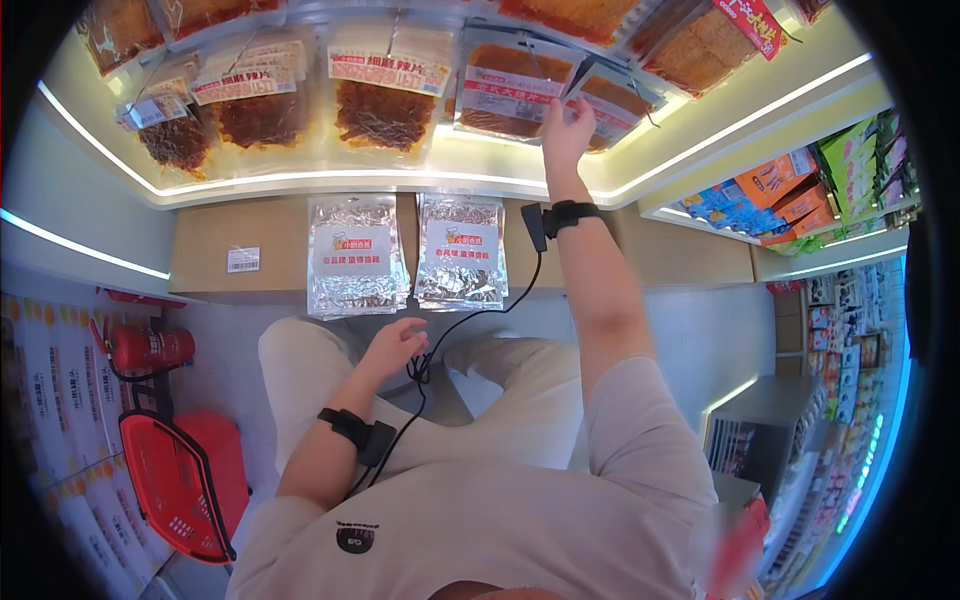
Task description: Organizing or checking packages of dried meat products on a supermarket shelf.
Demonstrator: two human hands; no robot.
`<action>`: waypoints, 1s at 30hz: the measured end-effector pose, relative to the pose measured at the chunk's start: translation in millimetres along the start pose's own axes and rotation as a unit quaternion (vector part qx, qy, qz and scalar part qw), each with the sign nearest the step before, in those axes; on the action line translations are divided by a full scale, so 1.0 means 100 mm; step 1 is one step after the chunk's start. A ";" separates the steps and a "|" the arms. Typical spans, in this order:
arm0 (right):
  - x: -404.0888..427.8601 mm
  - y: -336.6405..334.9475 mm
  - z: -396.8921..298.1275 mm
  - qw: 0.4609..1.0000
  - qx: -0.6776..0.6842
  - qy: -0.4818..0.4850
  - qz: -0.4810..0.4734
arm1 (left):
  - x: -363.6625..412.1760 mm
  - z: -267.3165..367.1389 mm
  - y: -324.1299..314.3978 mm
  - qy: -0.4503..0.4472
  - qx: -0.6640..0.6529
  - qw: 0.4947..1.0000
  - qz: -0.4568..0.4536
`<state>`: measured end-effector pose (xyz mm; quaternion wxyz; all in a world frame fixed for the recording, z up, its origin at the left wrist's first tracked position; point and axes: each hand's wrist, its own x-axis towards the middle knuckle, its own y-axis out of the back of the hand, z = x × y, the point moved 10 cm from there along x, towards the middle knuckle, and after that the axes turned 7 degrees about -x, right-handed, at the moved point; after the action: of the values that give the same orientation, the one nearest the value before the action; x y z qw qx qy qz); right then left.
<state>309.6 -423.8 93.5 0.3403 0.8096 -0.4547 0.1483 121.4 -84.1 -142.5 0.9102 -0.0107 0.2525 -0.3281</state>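
My right hand (568, 133) reaches up to the hanging row. Its fingertips touch the lower right edge of a large clear packet of flat brown food (501, 94). A second such packet (611, 105) hangs tilted just right of the fingers; whether they pinch either one is not clear. Low in front of me, my left hand (394, 346) is empty over my lap, fingers loosely bent and apart. Above it, two stacks of silver foil pouches, a left stack (352, 289) and a right stack (461, 287), lie side by side on a wooden ledge (675, 244).
Darker packets (384, 112) hang from hooks to the left. A lit shelf edge (360, 178) runs below them. A red shopping basket (161, 480) and a fire extinguisher (154, 346) stand at left. A black cable (530, 281) links to my wrist straps. Snack bags (780, 187) fill the right shelf.
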 end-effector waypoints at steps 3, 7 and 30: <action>-0.77 0.08 -0.17 0.989 -0.048 0.136 0.000 | 0.04 -0.01 0.02 0.013 -0.021 1.000 0.004; -2.45 -0.27 -0.13 0.900 -0.163 0.234 -0.329 | 0.08 0.02 0.04 0.006 0.034 0.999 0.020; -3.76 0.28 0.37 0.794 -0.353 0.224 -0.441 | -0.11 -0.21 -0.23 0.012 0.082 0.997 0.007</action>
<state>80.0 -220.6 -128.3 0.7237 0.6898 0.0201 -0.0115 90.5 -92.2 -151.3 0.9074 0.0693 0.2357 -0.3410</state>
